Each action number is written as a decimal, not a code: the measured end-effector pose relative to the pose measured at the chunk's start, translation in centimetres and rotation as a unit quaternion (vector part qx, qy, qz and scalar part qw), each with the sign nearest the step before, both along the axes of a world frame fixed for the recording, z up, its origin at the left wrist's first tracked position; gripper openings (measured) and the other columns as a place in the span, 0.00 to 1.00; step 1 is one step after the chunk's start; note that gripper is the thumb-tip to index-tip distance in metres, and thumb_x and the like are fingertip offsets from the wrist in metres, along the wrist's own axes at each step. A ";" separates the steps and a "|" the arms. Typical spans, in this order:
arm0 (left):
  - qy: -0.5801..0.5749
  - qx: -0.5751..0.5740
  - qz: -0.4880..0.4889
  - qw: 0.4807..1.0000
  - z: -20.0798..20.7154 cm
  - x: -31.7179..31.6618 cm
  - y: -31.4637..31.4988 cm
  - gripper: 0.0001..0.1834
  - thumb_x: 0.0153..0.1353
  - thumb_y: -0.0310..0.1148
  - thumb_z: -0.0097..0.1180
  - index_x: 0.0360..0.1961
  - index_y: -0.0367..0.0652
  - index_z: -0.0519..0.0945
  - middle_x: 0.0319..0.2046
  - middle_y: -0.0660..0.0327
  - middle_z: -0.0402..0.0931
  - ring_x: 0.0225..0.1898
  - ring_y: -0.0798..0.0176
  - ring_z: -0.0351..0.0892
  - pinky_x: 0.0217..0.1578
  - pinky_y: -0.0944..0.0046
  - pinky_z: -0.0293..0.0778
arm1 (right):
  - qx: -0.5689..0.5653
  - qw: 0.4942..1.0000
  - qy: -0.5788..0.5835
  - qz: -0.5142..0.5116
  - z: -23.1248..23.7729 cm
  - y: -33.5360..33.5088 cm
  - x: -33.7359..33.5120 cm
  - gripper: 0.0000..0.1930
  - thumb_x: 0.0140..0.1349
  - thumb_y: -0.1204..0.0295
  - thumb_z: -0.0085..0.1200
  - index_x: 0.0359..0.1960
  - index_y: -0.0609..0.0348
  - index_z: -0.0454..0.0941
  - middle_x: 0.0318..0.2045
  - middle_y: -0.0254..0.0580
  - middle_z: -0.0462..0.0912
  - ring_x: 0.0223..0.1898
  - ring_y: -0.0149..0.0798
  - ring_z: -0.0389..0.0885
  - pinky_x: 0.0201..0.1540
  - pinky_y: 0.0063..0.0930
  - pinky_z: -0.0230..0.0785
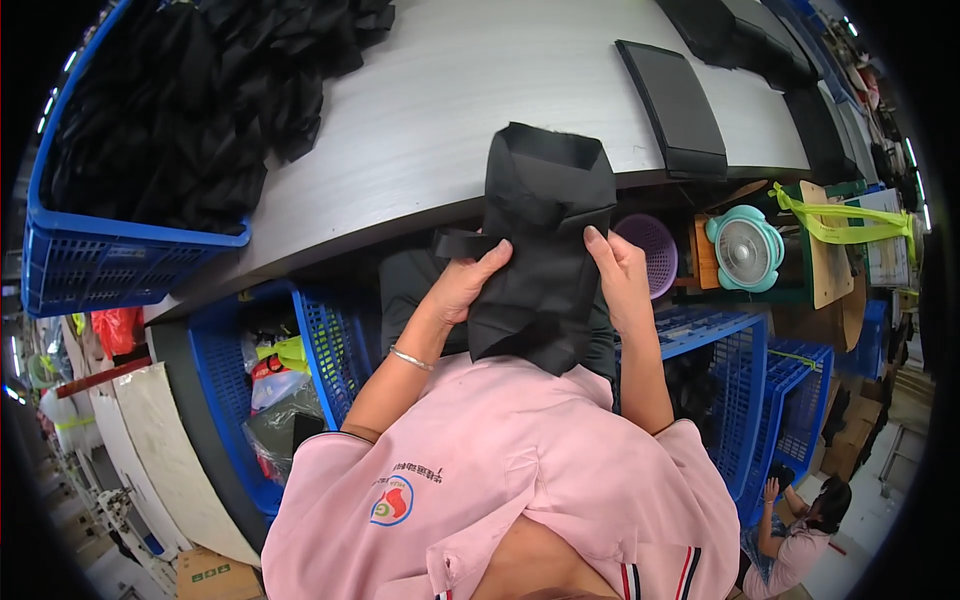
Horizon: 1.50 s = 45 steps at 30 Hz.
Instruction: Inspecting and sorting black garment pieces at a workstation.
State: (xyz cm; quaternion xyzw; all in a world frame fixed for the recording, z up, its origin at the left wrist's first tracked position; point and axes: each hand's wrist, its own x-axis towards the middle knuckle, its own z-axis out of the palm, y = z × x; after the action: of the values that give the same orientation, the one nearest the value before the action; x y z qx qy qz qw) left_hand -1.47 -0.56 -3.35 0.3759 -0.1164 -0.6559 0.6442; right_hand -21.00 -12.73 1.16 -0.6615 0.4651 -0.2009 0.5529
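A black fabric pouch [545,265] is stretched between my two hands in front of my chest. Its upper end gapes and rests against the edge of the grey table; its lower end hangs over my lap. My left hand [472,278] grips the pouch's left side, thumb on top and fingers hidden beneath. A short black strap [465,244] sticks out to the left by that thumb. On the opposite side my right hand [622,272] pinches the pouch in the same way, its fingers partly hidden behind the cloth.
The grey table [420,110] bears a flat black panel [675,110]. At far left a blue crate [120,255] overflows with black fabric pieces [190,110]. Beside me stand a blue basket [215,370], a purple bin [650,250], a teal fan [745,248] and blue crates [735,400]. Another person [800,540] sits at lower right.
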 end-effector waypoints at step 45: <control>-0.216 0.021 -0.182 0.959 -1.7 -7.4 -1.7 0.33 0.70 0.39 0.55 0.70 0.35 0.61 0.65 0.48 0.68 0.64 0.50 0.72 0.60 0.53 0.72 | 0.071 0.828 -0.316 -0.457 -11.3 8.1 -19.4 0.37 0.58 0.85 0.59 0.70 0.67 0.60 0.66 0.45 0.71 0.62 0.34 0.72 0.62 0.26 0.66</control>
State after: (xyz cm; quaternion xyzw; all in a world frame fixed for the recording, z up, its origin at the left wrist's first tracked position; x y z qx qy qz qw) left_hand -8.91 -2.22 -5.03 0.4941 -0.3055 -0.6678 0.4653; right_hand -40.38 -4.62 -10.19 -0.2325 0.5274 -0.5952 0.5599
